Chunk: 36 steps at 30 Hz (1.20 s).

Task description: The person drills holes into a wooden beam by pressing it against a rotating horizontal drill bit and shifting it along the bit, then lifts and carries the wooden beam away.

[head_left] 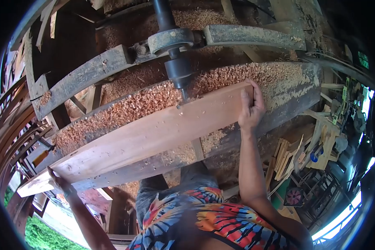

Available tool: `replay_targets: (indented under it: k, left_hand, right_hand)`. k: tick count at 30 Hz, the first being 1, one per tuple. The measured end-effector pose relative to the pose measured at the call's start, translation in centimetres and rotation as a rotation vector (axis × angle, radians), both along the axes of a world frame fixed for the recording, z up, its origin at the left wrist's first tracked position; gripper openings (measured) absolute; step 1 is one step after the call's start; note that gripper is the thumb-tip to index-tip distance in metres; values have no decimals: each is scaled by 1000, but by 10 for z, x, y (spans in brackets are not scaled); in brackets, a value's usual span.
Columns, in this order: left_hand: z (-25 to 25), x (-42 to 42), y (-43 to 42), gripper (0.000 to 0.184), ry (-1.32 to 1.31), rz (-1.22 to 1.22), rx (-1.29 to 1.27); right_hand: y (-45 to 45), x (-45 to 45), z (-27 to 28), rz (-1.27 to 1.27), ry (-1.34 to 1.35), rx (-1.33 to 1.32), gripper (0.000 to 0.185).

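A long wooden board (154,131) lies at a slant across a bench, its upper edge right beside the bit of a drill-like spindle (180,75). My right hand (251,108) grips the board's right end, the thumb on its face and the fingers round the end. Near the board's left end, my left hand (61,183) is closed around its lower edge. Reddish wood shavings (141,102) are heaped along the board's far side.
Curved wooden beams (254,35) run behind the spindle. A clamp-like tool with a yellow handle (40,158) is at the left. Stacked wood offcuts (285,156) stand at the right, near a small fan (293,196). The bench (287,104) extends past the board's right end.
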<state>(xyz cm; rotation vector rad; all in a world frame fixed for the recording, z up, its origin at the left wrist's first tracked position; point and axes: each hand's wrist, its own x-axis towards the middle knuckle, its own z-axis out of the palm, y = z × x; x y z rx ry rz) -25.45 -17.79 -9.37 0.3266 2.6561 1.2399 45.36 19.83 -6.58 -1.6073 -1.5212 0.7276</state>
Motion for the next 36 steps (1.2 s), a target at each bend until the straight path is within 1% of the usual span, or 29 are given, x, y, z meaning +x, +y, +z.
replay_targets:
  k: [2,4,7,9,10,11,12,14,15,18,21,22,23,26,29,32,34,35,36]
  left_hand:
    - [-3,-18,-16,57,62,-129,-98]
    - [-22,-72,-58,58,149,-304,-173]
    - [-13,-65,-59,58,58,-173,-173]
    - [-10,-67,-53,58,69,-169,-165]
    - [-16,-73,-47,59,81,-163,-141]
    - [-14,-67,-33,64,0,-50,-32]
    - [-9,-65,-17,66,11,-6,-29]
    - [-5,-68,-12,70,34,90,-34]
    - [-4,-74,-12,73,74,91,-114]
    - [-4,-86,-13,58,79,42,-206]
    - [-3,-87,-9,56,199,-102,-305]
    - [-10,-96,-13,57,239,-147,-331]
    - [-15,-106,-19,57,235,-159,-310]
    - [-17,-113,-32,55,236,-207,-351]
    - [-13,-85,-16,53,109,-82,-139]
    - [-22,-100,-27,51,72,-49,-110]
    - [-38,-146,-67,50,269,-200,-321]
    - [-44,-157,-78,50,366,-274,-425]
    - [-45,-156,-76,51,309,-231,-421]
  right_hand:
    - [-5,2,4,14,-9,-30,40]
    - [-22,3,3,-25,9,-8,40]
    - [-45,5,0,-61,51,-7,39]
    - [-59,10,1,-78,58,-33,38]
    - [-54,4,2,-77,60,-30,38]
    - [-50,-1,3,-77,65,-27,38]
    - [-48,-3,3,-80,58,-14,37]
    - [-41,-5,1,-80,45,5,37]
    - [-37,-7,1,-79,33,4,36]
    - [-22,-15,4,-67,10,-1,34]
    - [-21,-16,8,-48,6,-19,34]
    - [-23,-13,6,-44,12,-9,34]
    - [-25,-12,4,-38,18,-1,34]
    - [-48,-5,1,-60,-40,54,37]
    - [-53,-10,4,-91,49,22,39]
    - [-54,-9,2,-108,-6,14,39]
    - [-57,-10,2,-130,-22,-23,38]
    - [-54,-9,2,-139,-31,-39,38]
    - [-51,-9,2,-123,-8,-35,38]
